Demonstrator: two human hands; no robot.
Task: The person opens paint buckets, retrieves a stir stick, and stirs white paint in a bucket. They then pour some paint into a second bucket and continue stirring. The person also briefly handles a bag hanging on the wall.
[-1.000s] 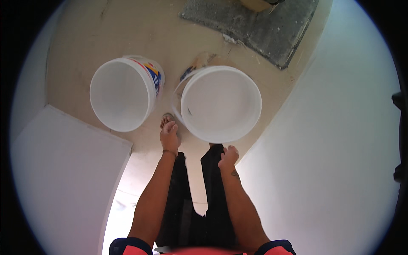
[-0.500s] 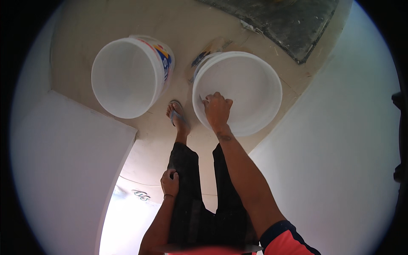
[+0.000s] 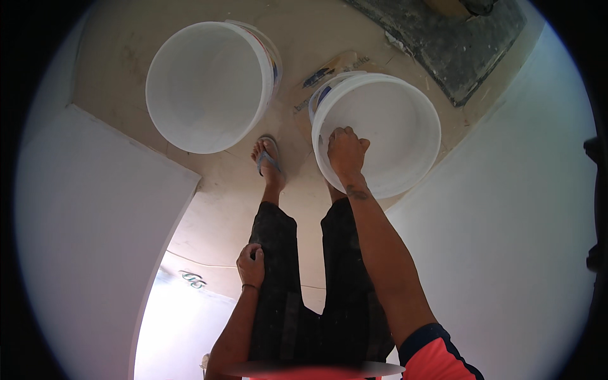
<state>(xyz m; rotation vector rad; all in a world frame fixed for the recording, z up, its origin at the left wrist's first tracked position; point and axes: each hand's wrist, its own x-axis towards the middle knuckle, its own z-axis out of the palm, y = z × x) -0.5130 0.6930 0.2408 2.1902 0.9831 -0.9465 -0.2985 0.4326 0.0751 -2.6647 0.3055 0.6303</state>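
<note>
My right hand point(image 3: 347, 152) reaches over the near rim of a large white bucket point(image 3: 437, 136). Its fingers are closed round something I cannot make out, close to the left inside wall. Whether the pale inside is a bare bottom or white stuff, I cannot tell. My left hand point(image 3: 251, 265) rests against the outer side of my left trouser leg point(image 3: 273, 237), its fingers curled in toward the thumb with nothing visible in them. A second white bucket point(image 3: 206, 88) stands to the left, beyond my left foot, away from both hands.
Flattened printed packaging point(image 3: 332, 69) lies behind the right bucket. At the far right is a dark, stained sheet point(image 3: 456, 50) on the beige floor point(image 3: 126, 63). White walls rise close on the right point(image 3: 494, 240) and left point(image 3: 107, 190). My sandalled left foot point(image 3: 268, 155) stands between the buckets.
The view has shifted, so both buckets sit farther right in it, and the left bucket higher. My right hand stays inside the right bucket near its left wall; my left hand stays against my leg.
</note>
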